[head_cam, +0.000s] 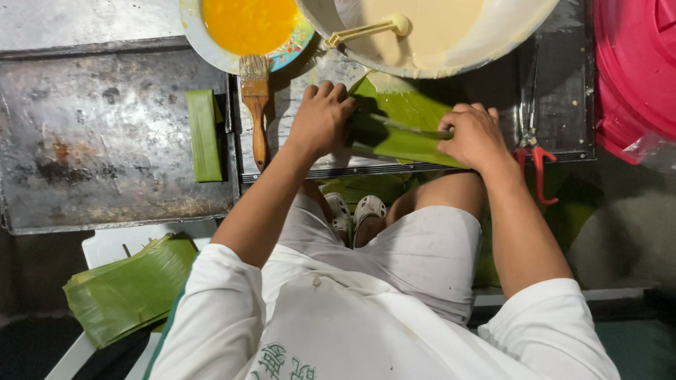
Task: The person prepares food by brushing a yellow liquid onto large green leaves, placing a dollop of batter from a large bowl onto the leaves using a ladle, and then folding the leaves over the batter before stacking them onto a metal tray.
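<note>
Head view: left hand and right hand both press down on banana leaf, fingers curled closed over its fold, on metal tray at 12 o'clock from knees. Batter bowl overhangs leaf at 12 o'clock. Risks: fold springs open if pressure slackens; leaf may split along grain; elbow may knock brush at 9 o'clock.

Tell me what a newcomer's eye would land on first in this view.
The bowl of bright orange-yellow liquid at the top edge stands out first, with a wooden brush lying just below it. In the middle, the left hand and right hand press on a green banana leaf beneath a big basin of pale batter. A red tub fills the top right corner.
</note>
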